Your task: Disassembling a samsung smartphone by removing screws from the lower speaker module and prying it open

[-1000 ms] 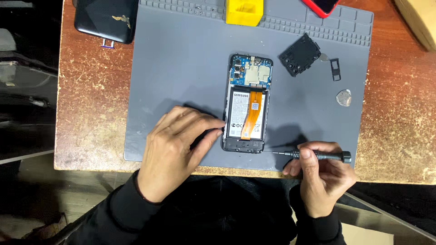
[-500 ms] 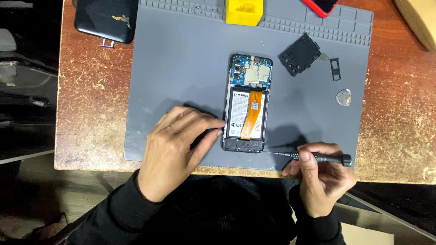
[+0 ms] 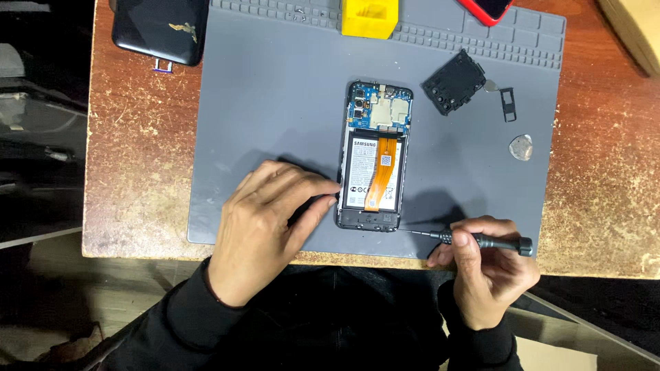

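A worn reddish-brown wooden table (image 3: 141, 165), its surface scuffed and speckled with pale patches, stood under even overhead light. Beyond its left edge lay a dim grey floor (image 3: 41, 206) in shadow, darker towards the lower left corner.

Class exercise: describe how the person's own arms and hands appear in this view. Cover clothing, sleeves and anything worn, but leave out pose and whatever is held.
Both arms are covered by long black sleeves that end at the wrists. The left hand and the right hand are bare, with no gloves. No rings or watch can be seen. A thin dark band seems to sit at the left wrist, at the edge of the cuff.
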